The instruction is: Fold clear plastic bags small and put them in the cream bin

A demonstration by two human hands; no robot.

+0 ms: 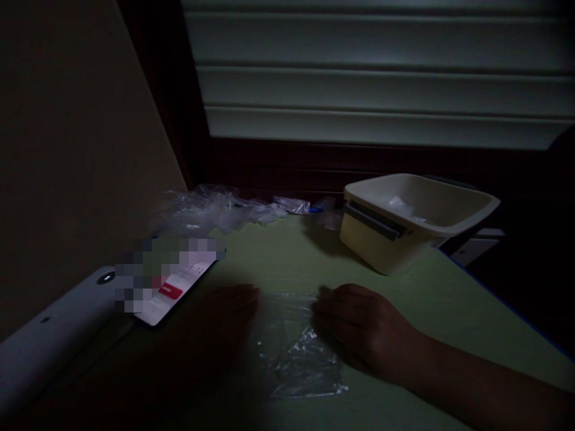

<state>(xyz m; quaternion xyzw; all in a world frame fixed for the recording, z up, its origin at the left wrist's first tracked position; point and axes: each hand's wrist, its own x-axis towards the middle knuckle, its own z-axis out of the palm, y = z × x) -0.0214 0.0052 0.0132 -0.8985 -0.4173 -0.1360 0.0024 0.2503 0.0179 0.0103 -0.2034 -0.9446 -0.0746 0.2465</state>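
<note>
A clear plastic bag (302, 359) lies flat and a little creased on the pale green tabletop, between my two hands. My left hand (227, 317) is in deep shadow at the bag's upper left corner, its fingers together and closed on the edge. On the other side my right hand (362, 326) has its fingers curled in and pinches the bag's upper right corner. The fingertips of both hands are dark and partly hidden.
A cream bin (368, 239) with dark handles stands at the right back, clear plastic inside. Crumpled clear bags (197, 209) pile along the back edge. At left lie a lit phone (173, 293) and a long white device (58, 329). The table's blue edge (507, 305) runs down the right.
</note>
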